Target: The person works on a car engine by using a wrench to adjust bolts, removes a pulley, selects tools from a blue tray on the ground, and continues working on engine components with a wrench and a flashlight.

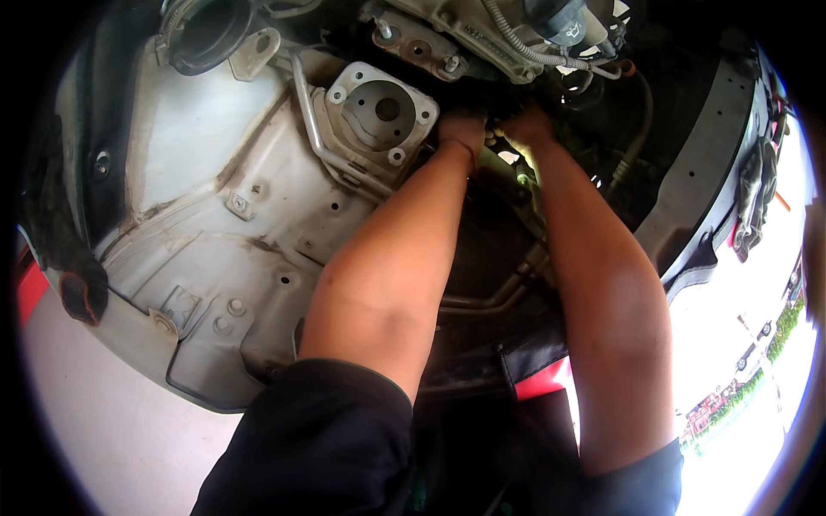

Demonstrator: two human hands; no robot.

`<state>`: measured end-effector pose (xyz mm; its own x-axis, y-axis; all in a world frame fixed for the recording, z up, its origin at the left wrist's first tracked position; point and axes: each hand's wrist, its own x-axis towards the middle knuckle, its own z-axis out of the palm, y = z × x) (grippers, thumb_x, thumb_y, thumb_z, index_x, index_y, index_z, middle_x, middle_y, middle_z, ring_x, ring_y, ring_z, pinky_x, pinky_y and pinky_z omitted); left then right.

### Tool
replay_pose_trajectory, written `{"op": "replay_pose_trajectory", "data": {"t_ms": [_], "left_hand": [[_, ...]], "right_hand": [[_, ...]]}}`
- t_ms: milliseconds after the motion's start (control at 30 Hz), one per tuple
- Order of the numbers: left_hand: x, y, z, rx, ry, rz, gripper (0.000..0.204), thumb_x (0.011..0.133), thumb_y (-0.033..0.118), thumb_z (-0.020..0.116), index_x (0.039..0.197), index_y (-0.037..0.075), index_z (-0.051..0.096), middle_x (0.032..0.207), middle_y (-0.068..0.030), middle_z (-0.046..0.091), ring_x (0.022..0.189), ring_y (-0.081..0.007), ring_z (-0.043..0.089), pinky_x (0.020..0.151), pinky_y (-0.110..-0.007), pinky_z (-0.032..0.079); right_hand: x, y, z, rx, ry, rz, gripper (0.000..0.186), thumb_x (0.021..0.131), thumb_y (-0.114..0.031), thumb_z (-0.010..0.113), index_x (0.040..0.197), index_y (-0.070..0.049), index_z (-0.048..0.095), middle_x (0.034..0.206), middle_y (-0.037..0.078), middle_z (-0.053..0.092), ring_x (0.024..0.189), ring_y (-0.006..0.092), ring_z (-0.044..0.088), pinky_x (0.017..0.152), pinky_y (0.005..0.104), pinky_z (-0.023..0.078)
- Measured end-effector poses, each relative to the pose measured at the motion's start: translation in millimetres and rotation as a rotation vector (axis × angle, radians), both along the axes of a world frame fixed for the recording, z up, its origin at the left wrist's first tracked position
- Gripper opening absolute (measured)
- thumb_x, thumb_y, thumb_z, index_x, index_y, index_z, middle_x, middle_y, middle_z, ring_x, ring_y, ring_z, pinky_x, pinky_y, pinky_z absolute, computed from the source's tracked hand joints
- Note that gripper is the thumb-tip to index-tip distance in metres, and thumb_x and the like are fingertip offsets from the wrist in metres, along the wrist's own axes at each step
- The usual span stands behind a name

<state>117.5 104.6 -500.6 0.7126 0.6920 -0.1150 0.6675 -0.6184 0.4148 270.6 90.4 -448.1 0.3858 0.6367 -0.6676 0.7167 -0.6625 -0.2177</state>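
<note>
Both my arms reach down into the dark gap of an engine bay, close beside each other. My left hand is bent in at the wrist, where a thin red cord shows, just right of a pale square mount plate with a large round opening. My right hand is a little to its right, below the engine. A few fingertips show between the hands, next to a lit, yellowish part. Shadow and the hands themselves hide most of the fingers, and I cannot make out what they touch.
Above the hands are a metal bracket with two studs, a corrugated cable sleeve and a black cap. A bent metal pipe runs left of the mount plate. The pale inner body panel spreads left; a dark front rail borders the right.
</note>
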Motion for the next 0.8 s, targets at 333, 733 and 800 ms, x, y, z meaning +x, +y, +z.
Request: {"op": "replay_pose_trajectory", "data": {"t_ms": [333,733,800], "left_hand": [[2,-6,-71,-1.035,-0.804,0.796,0.014,0.092,0.017,0.055,0.098,0.006,0.062,0.083,-0.0087,0.064,0.064,-0.0205,0.063,0.058,-0.035,0.054],[8,13,19,-1.497,-0.703,0.88,0.027,0.099,0.014,0.042,0.121,0.004,0.055,0.103,-0.0119,0.062,0.081,-0.0206,0.063,0.078,-0.036,0.059],[-3,17,44,-1.576,-0.787,1.151,0.028,0.1,0.016,0.042,0.121,0.004,0.055,0.104,-0.0116,0.062,0.081,-0.0213,0.063,0.077,-0.037,0.059]], "right_hand": [[-6,4,-15,-0.029,0.02,0.003,0.087,0.062,-0.037,0.08,0.137,-0.006,0.046,0.129,0.018,0.059,0.116,0.0301,0.061,0.096,0.0378,0.051],[20,26,247,-0.198,0.044,0.737,0.043,0.079,-0.008,0.058,0.12,0.001,0.057,0.104,0.018,0.066,0.094,0.0271,0.067,0.081,0.0357,0.054],[34,4,274,0.155,0.286,0.517,0.046,0.081,-0.004,0.056,0.127,-0.003,0.055,0.111,0.016,0.066,0.101,0.025,0.066,0.085,0.035,0.053]]}}
